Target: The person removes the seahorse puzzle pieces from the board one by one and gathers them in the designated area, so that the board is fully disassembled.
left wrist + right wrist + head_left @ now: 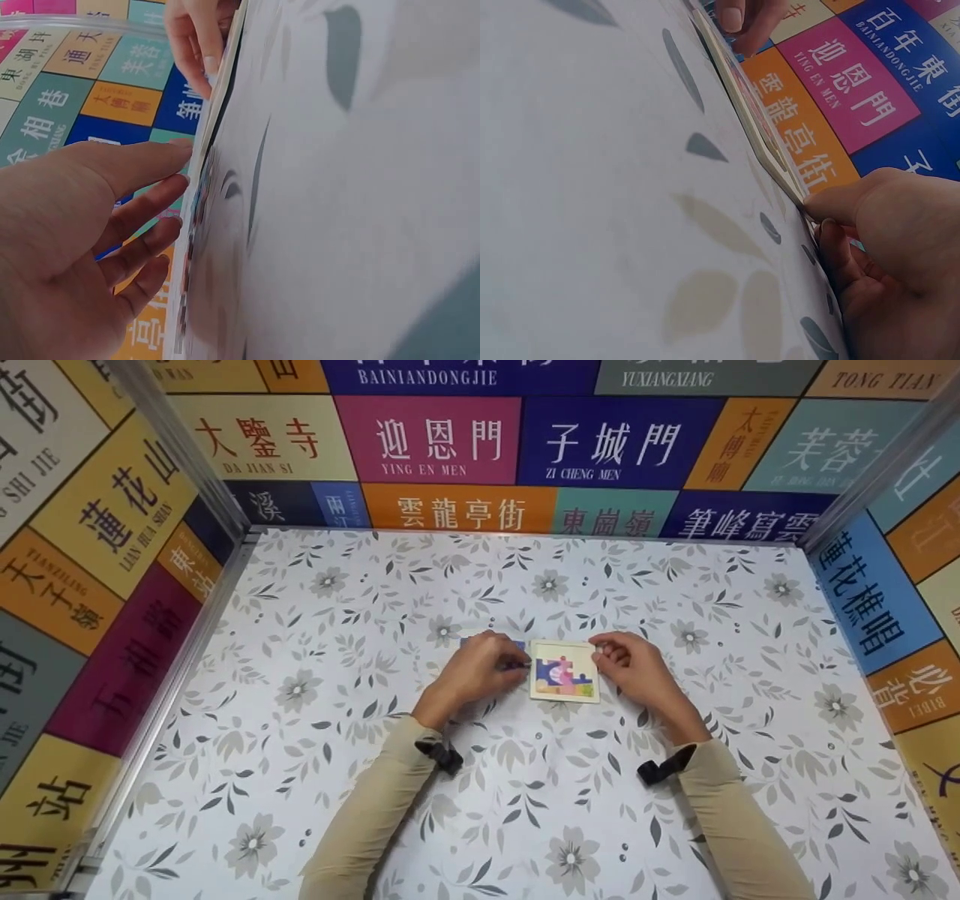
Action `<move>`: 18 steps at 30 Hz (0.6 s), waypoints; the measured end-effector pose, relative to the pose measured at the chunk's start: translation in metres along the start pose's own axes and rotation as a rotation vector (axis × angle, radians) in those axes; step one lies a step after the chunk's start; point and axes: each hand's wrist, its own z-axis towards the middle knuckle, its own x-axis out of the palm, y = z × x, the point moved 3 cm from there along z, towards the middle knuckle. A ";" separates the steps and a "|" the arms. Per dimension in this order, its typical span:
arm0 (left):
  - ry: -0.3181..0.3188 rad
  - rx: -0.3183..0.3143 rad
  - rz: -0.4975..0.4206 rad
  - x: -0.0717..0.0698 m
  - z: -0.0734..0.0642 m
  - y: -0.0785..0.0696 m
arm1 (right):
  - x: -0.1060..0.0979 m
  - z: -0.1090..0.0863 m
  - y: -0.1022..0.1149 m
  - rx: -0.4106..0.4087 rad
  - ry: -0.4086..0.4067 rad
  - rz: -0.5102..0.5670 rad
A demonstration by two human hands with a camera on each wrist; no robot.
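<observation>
A small square jigsaw puzzle board (pixel 564 648) with a pale frame lies flat on the tabletop. Pink, purple and orange pieces (pixel 559 673) fill its lower part; its upper part shows bare cream. At the board's left side is my left hand (pixel 480 667), its fingers loosely extended low over loose blue puzzle pieces (pixel 515 646), partly hidden by the hand. In the left wrist view its thumb (pixel 150 166) and fingers stand slightly apart, close to the board's edge. My right hand (pixel 636 661) holds the board's right edge near the top corner, its thumb (pixel 829 204) against the frame.
A white cloth with grey flowers and leaves covers the table (pixel 300 780). Upright panels (pixel 442 439) with coloured blocks of Chinese lettering enclose the back and both sides. Dark straps with small cameras (pixel 448 757) sit on both wrists.
</observation>
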 end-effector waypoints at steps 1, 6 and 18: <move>0.002 0.009 -0.007 0.002 0.001 -0.002 | 0.000 0.000 0.000 0.001 0.000 0.002; -0.003 0.040 -0.071 0.010 0.010 -0.009 | 0.000 0.000 0.002 0.001 0.003 0.013; 0.048 0.037 -0.102 0.027 0.027 -0.023 | 0.000 0.000 0.002 0.008 0.006 0.025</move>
